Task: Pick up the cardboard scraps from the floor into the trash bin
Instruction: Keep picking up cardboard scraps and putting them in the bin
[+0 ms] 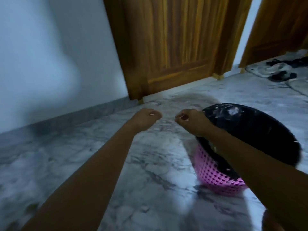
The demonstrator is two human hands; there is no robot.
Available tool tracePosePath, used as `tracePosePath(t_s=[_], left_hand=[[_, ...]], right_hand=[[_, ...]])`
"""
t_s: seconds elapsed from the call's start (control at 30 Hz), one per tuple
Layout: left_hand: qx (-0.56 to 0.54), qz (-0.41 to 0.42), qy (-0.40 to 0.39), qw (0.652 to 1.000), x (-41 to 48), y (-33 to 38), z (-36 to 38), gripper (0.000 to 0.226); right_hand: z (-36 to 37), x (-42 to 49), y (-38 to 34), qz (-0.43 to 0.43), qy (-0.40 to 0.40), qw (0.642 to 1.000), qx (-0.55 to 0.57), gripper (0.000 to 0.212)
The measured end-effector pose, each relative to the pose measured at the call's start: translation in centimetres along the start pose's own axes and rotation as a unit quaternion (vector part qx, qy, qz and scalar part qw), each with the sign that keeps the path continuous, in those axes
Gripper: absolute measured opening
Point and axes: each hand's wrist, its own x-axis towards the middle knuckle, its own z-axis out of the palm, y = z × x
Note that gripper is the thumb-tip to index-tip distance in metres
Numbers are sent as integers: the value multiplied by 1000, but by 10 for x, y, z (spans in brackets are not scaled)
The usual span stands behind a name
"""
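My left hand (147,117) is stretched out over the grey marble floor, its fingers curled in, nothing visible in it. My right hand (188,119) is beside it, also curled, at the near-left rim of the trash bin. The trash bin (215,172) is a pink mesh basket lined with a black plastic bag (246,125), standing on the floor at the right; my right forearm crosses over it. No cardboard scraps show on the floor in this blurred view.
A white wall with a grey skirting (70,119) runs along the left. A wooden door (175,44) stands straight ahead. Shoes and sandals (281,69) lie on the floor at the far right beside a second door.
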Motion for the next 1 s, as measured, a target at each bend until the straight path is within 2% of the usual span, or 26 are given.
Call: tracePosePath(t_s=[0.1,0.23,0.37,0.5,0.63,0.83,1.0], left_hand=[[6,-47,49,998,-45,-69,-69,26],[7,-119,105,987,-125,-168,-152,17],[7,-195,145,970,-210,-251,-220,28],[-17,-252,176,951,-275,-310,-264,20],[-41,-284,208,935,-307,-364,-282,27],[-83,-357,238,899,-321,-440,-267,25],[-101,-440,291,843,-319,-515,-252,35]], right_hand=[[71,9,-68,-68,-74,995,-4,21],[168,7,-163,-139,-158,977,-30,20],[259,-4,-254,-181,-244,952,-46,24],[329,-14,-315,-199,-300,930,-76,26],[398,-16,-348,-221,-355,901,-114,31],[485,0,-359,-252,-414,862,-147,34],[553,27,-354,-273,-436,838,-181,44]])
